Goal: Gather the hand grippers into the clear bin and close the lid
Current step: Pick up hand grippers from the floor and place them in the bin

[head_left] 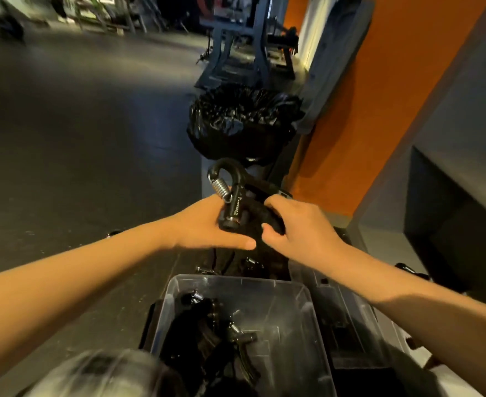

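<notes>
Several hand grippers [207, 333] already lie in my clear bin [307, 293] at six o'clock, while my left hand [207, 224] and right hand [299, 227] both clasp another gripper [236, 196] at twelve, and the lid [348, 319] waits, still off, at four o'clock.

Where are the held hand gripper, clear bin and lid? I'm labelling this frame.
hand gripper [231, 206]: head view, on its black handle.
clear bin [236, 282]: head view, far rim.
lid [348, 319]: head view, its flat panel.
</notes>
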